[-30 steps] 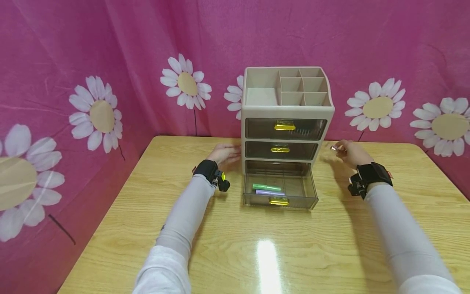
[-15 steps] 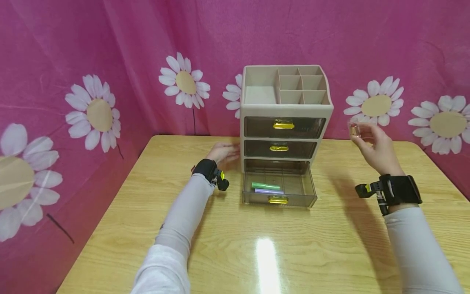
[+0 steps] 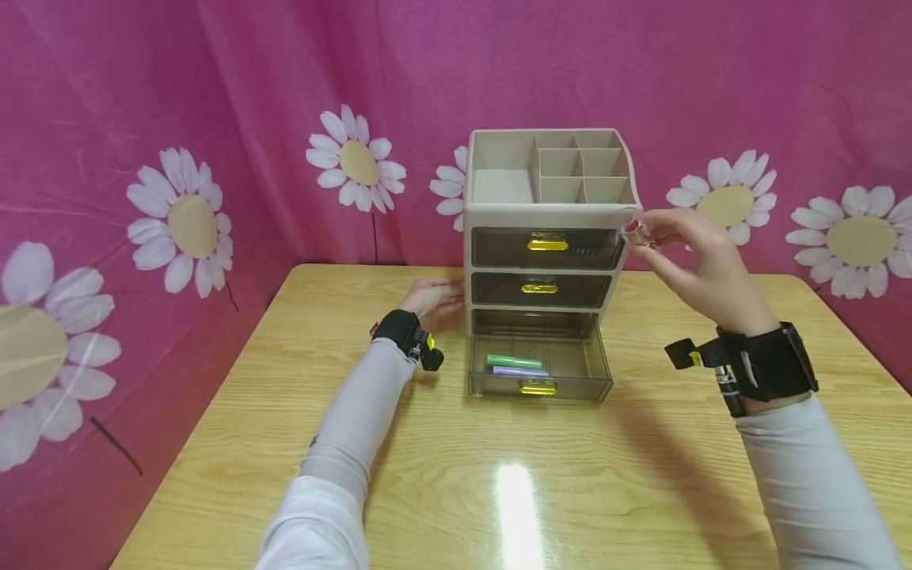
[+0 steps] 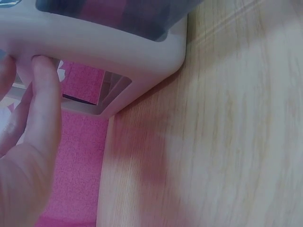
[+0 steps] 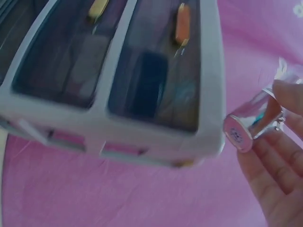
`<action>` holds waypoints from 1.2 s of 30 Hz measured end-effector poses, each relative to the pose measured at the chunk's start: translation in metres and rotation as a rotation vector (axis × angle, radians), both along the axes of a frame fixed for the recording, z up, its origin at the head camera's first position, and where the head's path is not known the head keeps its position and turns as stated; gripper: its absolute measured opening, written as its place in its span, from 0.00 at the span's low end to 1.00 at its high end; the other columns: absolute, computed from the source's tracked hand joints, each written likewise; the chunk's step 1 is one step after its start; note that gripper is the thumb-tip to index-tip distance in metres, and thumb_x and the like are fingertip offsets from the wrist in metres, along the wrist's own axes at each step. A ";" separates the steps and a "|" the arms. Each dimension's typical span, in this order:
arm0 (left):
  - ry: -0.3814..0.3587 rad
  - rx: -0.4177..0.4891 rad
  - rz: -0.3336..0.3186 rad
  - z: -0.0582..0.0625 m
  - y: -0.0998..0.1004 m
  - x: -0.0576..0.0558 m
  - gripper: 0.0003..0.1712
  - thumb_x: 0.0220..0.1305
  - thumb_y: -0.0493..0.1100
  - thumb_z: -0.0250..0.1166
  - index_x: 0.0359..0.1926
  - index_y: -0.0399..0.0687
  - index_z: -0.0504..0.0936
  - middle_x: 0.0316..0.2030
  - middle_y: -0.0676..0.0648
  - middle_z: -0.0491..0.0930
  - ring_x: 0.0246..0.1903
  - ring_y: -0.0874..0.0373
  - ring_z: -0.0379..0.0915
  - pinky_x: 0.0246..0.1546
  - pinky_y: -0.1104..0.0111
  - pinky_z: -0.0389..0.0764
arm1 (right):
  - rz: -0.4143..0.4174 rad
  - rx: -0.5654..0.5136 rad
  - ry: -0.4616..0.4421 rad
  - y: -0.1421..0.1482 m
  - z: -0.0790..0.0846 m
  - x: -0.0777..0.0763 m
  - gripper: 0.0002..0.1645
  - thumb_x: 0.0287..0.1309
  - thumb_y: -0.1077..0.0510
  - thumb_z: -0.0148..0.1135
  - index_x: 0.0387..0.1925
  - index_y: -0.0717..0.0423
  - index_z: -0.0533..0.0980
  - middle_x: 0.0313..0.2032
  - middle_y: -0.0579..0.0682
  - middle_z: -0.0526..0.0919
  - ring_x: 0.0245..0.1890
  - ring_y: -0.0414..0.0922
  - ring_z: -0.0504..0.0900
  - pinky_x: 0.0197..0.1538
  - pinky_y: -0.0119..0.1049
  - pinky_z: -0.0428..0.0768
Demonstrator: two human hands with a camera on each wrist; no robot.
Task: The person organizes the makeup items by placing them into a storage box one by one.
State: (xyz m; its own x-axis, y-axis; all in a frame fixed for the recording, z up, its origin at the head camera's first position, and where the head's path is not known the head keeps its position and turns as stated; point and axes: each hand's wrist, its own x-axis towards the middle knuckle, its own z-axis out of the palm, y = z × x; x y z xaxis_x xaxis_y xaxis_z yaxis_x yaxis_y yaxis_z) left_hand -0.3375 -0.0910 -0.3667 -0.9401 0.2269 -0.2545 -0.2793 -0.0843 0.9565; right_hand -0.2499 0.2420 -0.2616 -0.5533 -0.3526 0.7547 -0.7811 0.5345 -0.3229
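A beige desktop organizer (image 3: 554,216) stands at the back of the table, its lowest drawer (image 3: 541,386) pulled out. A green pen (image 3: 514,361) and a purple pen (image 3: 521,371) lie in that drawer. My left hand (image 3: 431,298) touches the organizer's left side with extended fingers; in the left wrist view its fingertips meet the frame between the side openings. My right hand (image 3: 701,261) pinches a small clear cylinder with a pink round end (image 5: 239,135) beside the organizer's upper right edge. Whether the cylinder touches the organizer, I cannot tell.
The organizer's top has a large open compartment (image 3: 504,184) and several smaller ones. Two upper drawers with gold handles (image 3: 547,244) are closed. A pink flowered curtain (image 3: 399,63) hangs behind the wooden table (image 3: 420,451).
My right hand has lifted the clear cylinder from low beside the organizer's right side, first up and right, then left to its upper edge. My left hand stays in place.
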 end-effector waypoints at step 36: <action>0.057 0.208 -0.093 -0.230 -0.032 -0.218 0.29 0.45 0.38 0.73 0.51 0.37 0.76 0.49 0.40 0.77 0.47 0.45 0.76 0.47 0.57 0.79 | 0.166 0.738 -0.272 -0.110 -0.058 -0.041 0.13 0.42 0.65 0.66 0.36 0.59 0.79 0.26 0.46 0.78 0.24 0.38 0.72 0.26 0.32 0.76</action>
State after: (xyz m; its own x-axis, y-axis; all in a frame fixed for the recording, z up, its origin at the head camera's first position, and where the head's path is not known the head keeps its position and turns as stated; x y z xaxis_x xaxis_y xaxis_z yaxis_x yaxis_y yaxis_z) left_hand -0.5557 -0.1235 -0.5964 -0.9243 0.3550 -0.1403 -0.2410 -0.2576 0.9357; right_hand -0.2907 0.1316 -0.3194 -0.5807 -0.8018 0.1412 -0.8139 0.5680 -0.1219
